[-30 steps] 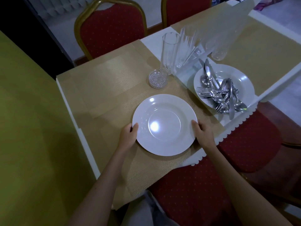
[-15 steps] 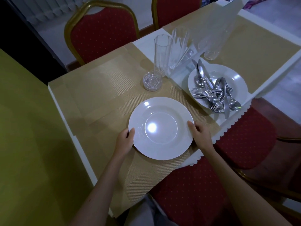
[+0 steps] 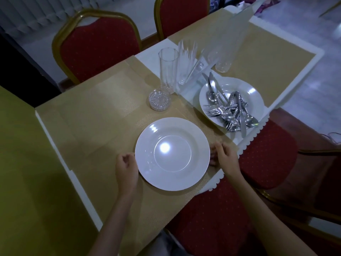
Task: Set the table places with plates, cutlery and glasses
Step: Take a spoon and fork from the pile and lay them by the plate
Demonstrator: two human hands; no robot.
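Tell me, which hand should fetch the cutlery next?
Probably the right hand: it is beside the empty plate on the side nearer the cutlery piled in the other plate.

Head view, steeply down, close.

Two plates [image 3: 172, 154] – three chairs [image 3: 97, 47], two hands [image 3: 127, 167]

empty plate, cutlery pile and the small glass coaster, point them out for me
empty plate [image 3: 172, 154], head view, middle of its well
cutlery pile [image 3: 229, 108], head view, tangle of forks and spoons
glass coaster [image 3: 159, 99], head view, its ribbed centre
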